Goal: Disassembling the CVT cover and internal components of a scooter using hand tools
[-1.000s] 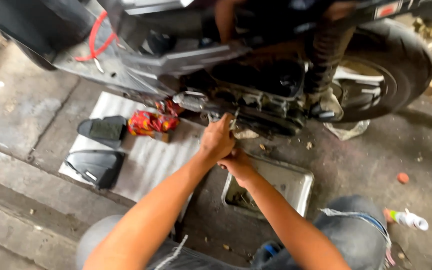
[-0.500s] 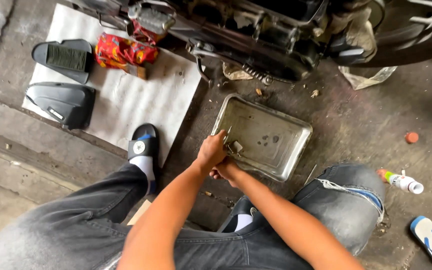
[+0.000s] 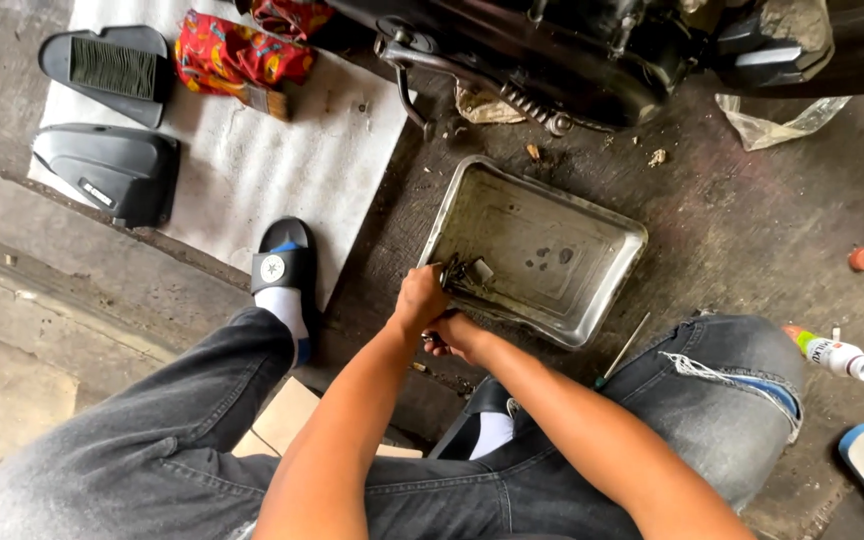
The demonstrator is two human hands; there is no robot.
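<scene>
I am looking down at both hands, which are meeting at the near corner of a dented metal tray sitting on the grimy floor. My left hand is curled over the tray's rim, its fingers closing around a small dark metal part that is lying just inside that corner; I cannot tell exactly how the fingertips are gripping it, since the knuckles are hiding them. My right hand is tucked just below and touching the left, fingers bent inward around something small and dark, but whether it is pinching a piece or only bracing I cannot tell.

Beyond the hands, past the far side of the tray, the underside of a motorbike is filling the top of the view. A thin screwdriver is lying just right of the hands, against the torn knee of my jeans. Further right, well apart, a small white spray bottle is lying on its side, with an orange cap beyond it.

To the left of the hands my foot is resting in a black sandal at the edge of a white mat. On the mat's far left two black plastic covers are lying one beyond the other, and a red patterned cloth is bunched just to their right.
</scene>
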